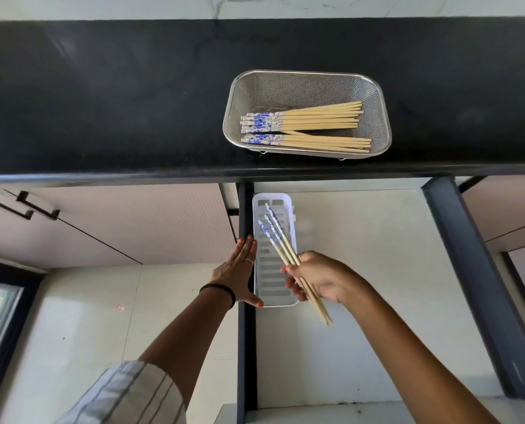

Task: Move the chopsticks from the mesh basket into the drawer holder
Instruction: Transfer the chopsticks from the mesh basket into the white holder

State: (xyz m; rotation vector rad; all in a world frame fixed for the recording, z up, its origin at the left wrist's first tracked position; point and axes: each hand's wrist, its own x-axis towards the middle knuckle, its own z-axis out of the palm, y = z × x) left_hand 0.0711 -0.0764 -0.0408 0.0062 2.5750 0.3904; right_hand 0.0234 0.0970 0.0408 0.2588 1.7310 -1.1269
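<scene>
From the head view, I read this as the placing step: my right hand has its fingers curled round a small bundle of chopsticks, gripping them near the plain wooden ends, with the blue-patterned ends pointing away from me over the white slotted holder in the open drawer. The bundle is tilted across the holder and I cannot tell whether its far tips touch the slotted floor yet. My left hand lies flat, fingers straight and together, pressed against the holder's left wall beside the dark drawer rail, apparently steadying it. Up on the black counter, the mesh basket has many more chopsticks lying in two rough groups, so I judge the task only begun, with most of the load left to move. The next move, as I see it, calls for turning the bundle in line with the holder's long axis, lowering it inside the walls and loosening the grip so the sticks settle flat, then reaching up to the basket for another handful.
</scene>
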